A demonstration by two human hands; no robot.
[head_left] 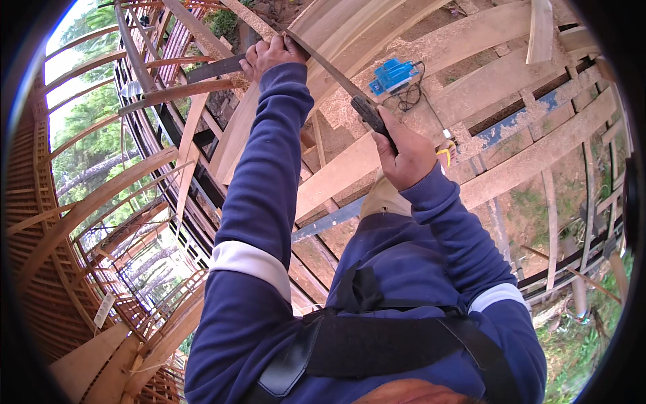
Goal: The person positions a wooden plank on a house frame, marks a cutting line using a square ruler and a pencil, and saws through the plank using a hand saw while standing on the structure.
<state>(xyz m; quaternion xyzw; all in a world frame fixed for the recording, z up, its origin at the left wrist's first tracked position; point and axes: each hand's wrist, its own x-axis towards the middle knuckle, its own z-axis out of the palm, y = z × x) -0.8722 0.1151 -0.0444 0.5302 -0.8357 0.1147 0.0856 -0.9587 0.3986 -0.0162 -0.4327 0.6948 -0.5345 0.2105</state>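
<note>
My right hand (pixel 409 149) is closed around the dark handle of what looks like a handsaw (pixel 330 69). Its long, narrow blade slants up and left, with the tip end beside my left hand (pixel 272 55). The fingers of that left hand are bent over a thin wooden strip (pixel 250 17), close to where the blade meets it. Whether the teeth touch the wood cannot be made out. Under both hands lie wide pale planks (pixel 350 40) strewn with sawdust.
A blue electric planer (pixel 392 76) with a dark cord sits on the planks right of the saw. Gaps between boards (pixel 518 111) show the ground below. On the left stands an open wooden frame (pixel 145 101) of beams. A foot in a yellow-strapped sandal (pixel 445 153) shows beyond my right wrist.
</note>
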